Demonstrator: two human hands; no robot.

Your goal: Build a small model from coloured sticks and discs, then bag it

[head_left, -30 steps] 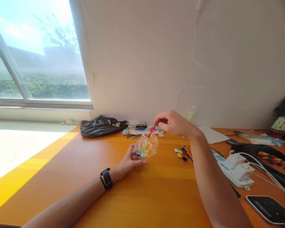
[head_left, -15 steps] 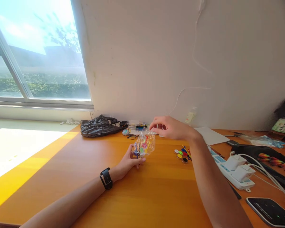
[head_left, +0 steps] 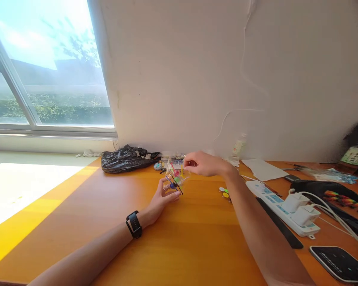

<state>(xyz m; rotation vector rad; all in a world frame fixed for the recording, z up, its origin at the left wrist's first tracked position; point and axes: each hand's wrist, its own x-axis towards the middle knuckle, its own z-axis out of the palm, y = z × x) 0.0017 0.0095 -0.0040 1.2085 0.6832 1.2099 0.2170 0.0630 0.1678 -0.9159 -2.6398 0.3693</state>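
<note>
A small clear plastic bag (head_left: 174,177) with several coloured plastic picks inside stands on the orange table (head_left: 107,222). My left hand (head_left: 162,198), a black watch on its wrist, grips the bag from below and from the left. My right hand (head_left: 204,163) pinches the bag's top right edge with thumb and fingers. Loose coloured picks and round discs (head_left: 224,192) lie on the table just right of my right forearm.
A black plastic bag (head_left: 127,157) and small clutter with glasses lie by the wall. At right are a white power strip (head_left: 283,208) with chargers and cables, a sheet of paper (head_left: 262,169), a black pouch (head_left: 319,188), coloured items and a phone (head_left: 338,264).
My right hand dropped a red pick into the bag, then moved left and down to pinch the bag's top. The bag is now squeezed narrower and sits slightly further left.
</note>
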